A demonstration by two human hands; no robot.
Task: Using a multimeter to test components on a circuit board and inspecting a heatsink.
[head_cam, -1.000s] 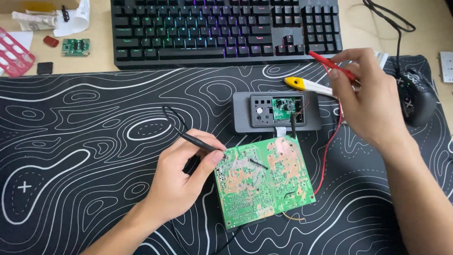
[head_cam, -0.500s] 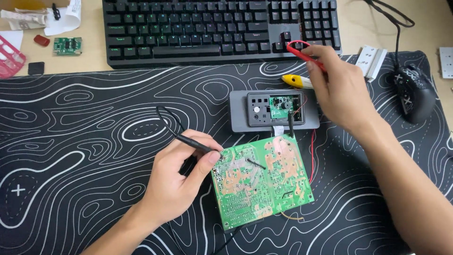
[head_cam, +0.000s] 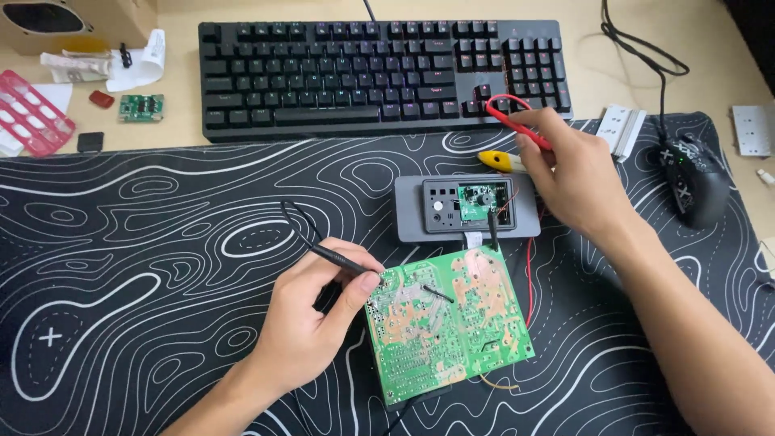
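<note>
A green circuit board (head_cam: 448, 323) lies solder side up on the black patterned desk mat (head_cam: 161, 242). My left hand (head_cam: 319, 323) pinches a black test probe (head_cam: 339, 260) against the board's left edge. My right hand (head_cam: 569, 173) grips a red test probe (head_cam: 517, 125) with a red wire, held over the mat just in front of the keyboard. A yellow-tipped tool (head_cam: 496, 160) lies under that hand. A grey box (head_cam: 468, 208) with a small green board inside sits behind the circuit board.
A black keyboard (head_cam: 379, 73) spans the back. A black mouse (head_cam: 696, 182) rests at the right, with a white part (head_cam: 623, 129) beside it. At the back left are a red plastic rack (head_cam: 32, 121), a small green board (head_cam: 141, 106) and crumpled paper (head_cam: 133, 64).
My right hand has moved left and toward the keyboard, carrying the red probe. My left hand and the black probe have stayed on the board's edge.
</note>
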